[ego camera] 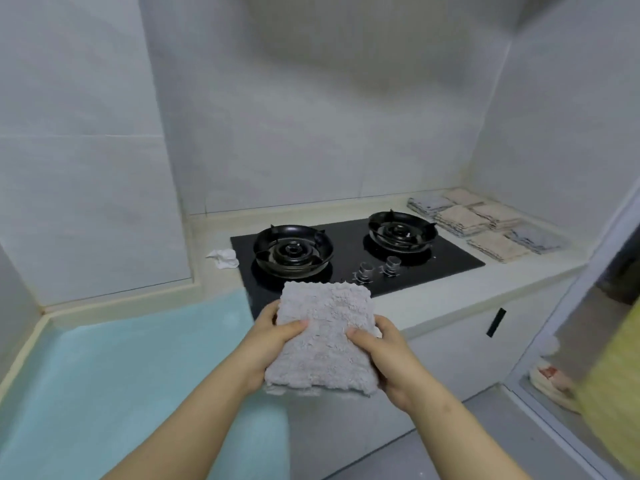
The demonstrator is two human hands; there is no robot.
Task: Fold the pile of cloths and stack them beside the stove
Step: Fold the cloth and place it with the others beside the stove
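A fluffy grey cloth (pixel 323 337), folded into a thick rectangle, is held in the air in front of the counter's edge. My left hand (pixel 268 344) grips its left side and my right hand (pixel 384 355) grips its right side, thumbs on top. The black two-burner stove (pixel 349 251) lies just beyond it. To the right of the stove, several folded beige and grey cloths (pixel 485 223) lie in flat stacks on the counter.
A light blue mat (pixel 114 368) covers the counter at the left. A crumpled white rag (pixel 223 258) lies left of the stove. Two knobs (pixel 377 268) stand at the stove's front. White cabinet fronts with a black handle (pixel 496 322) are below; slippers (pixel 550 382) sit on the floor at right.
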